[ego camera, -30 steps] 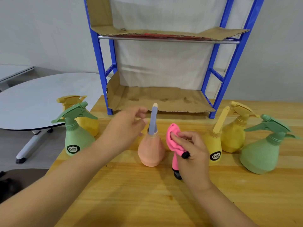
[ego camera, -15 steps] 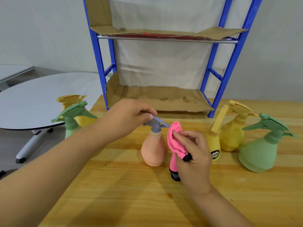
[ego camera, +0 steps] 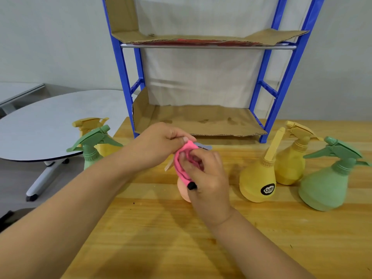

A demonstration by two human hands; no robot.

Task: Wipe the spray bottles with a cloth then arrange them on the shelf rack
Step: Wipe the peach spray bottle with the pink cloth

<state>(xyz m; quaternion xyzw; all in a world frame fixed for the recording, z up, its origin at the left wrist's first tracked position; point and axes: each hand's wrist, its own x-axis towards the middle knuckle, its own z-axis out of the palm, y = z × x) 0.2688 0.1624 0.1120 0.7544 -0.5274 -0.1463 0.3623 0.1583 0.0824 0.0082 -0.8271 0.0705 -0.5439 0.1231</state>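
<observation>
Both bare forearms reach forward and meet, the left hand (ego camera: 161,143) pinching the spray bottle (ego camera: 182,191) by its head, the right hand (ego camera: 209,179) just beside it, fingers curled round the cloth (ego camera: 181,159).

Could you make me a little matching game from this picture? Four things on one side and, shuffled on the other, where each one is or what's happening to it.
Things:
1. pink cloth
2. peach spray bottle
3. rightmost green spray bottle
4. cardboard-lined lower shelf

States:
A. holds no bottles
B. top gripped by the left hand
C. stands untouched on the wooden table
D. bunched in the right hand

Pairs: 1-D, 2-B, 3-C, 4-A.
</observation>
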